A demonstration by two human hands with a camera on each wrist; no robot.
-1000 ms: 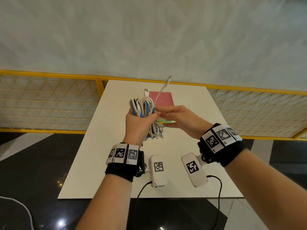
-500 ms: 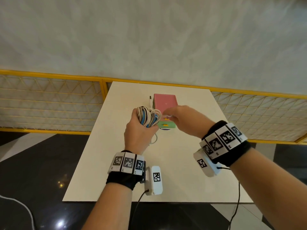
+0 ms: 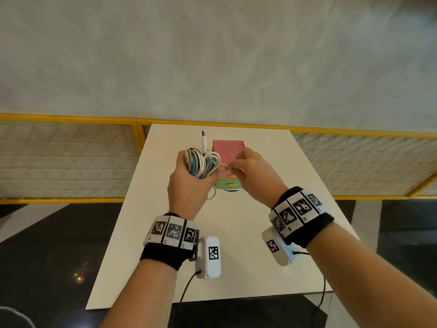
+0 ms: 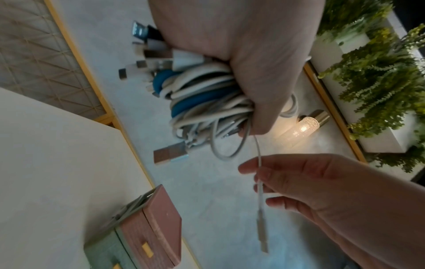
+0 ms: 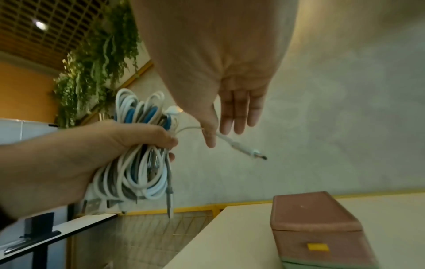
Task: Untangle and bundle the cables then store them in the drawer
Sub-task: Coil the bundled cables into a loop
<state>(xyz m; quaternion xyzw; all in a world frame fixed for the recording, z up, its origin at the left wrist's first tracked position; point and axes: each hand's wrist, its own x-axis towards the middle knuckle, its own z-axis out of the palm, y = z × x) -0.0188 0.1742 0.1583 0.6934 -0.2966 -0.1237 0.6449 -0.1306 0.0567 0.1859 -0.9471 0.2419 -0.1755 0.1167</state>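
Observation:
My left hand point(image 3: 189, 183) grips a coiled bundle of white and blue cables point(image 3: 202, 163) point(image 4: 202, 98) point(image 5: 135, 163) above the white table point(image 3: 236, 233). A USB plug point(image 3: 203, 138) sticks up from the bundle. My right hand point(image 3: 250, 171) point(image 5: 211, 134) pinches a loose white cable end point(image 4: 261, 209) point(image 5: 239, 146) between thumb and forefinger, its other fingers straight. The small drawer unit point(image 3: 228, 151) point(image 5: 322, 229), pink on top and green below with yellow handles, stands just behind my hands with its drawers closed.
A yellow-framed mesh railing point(image 3: 71, 157) runs behind the table against a pale wall. Dark floor lies to both sides of the table. Wrist camera wires point(image 3: 184, 290) hang off the near edge. Plants in a planter point(image 4: 379, 81) and a lamp point(image 4: 303, 127) show in the left wrist view.
Both hands moved forward and lower toward the drawer unit. The loose cable end that stuck up a second ago now hangs from my right hand's pinch.

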